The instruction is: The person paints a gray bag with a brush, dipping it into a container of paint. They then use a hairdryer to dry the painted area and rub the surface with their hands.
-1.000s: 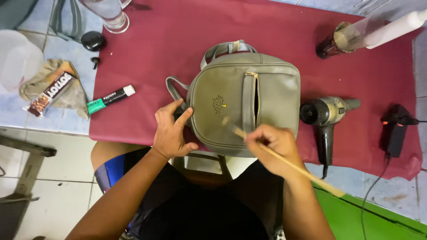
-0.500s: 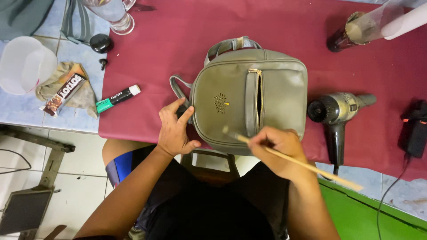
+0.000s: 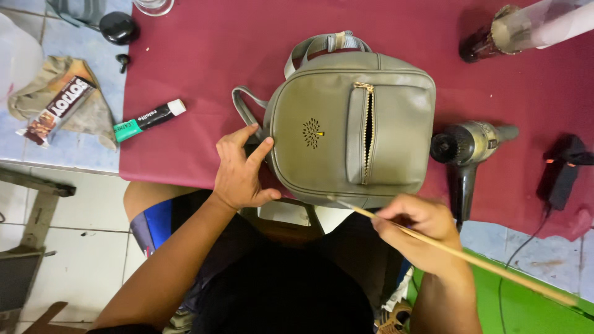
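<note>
The left hand lies spread against the near-left corner of a grey-green backpack, thumb and fingers apart and pressed flat on its edge rather than closed round anything, which reads as bracing the bag so it does not slide on the cloth. The right hand is pinched shut on a long thin wooden stick, held like a brush, with its tip at the bag's near seam and its long tail running off to the lower right. The backpack lies flat on its back on a dark red cloth over the table, front panel up, carry handle and straps pointing away from the person, a vertical zip pocket slightly agape and a small cut-out emblem beside it. To the left of the bag, on the cloth, lies a tube with a black body, a green band at one end and a white cap at the other, tilted and well apart from the bag. Further left, off the cloth, a dark brown wrapper with large pale lettering rests on a crumpled tan rag. To the right of the bag lies a grey hair dryer, nozzle toward the bag, and beyond it a black plug adapter with a small red light. A dusty bottle lies at the far right corner.
</note>
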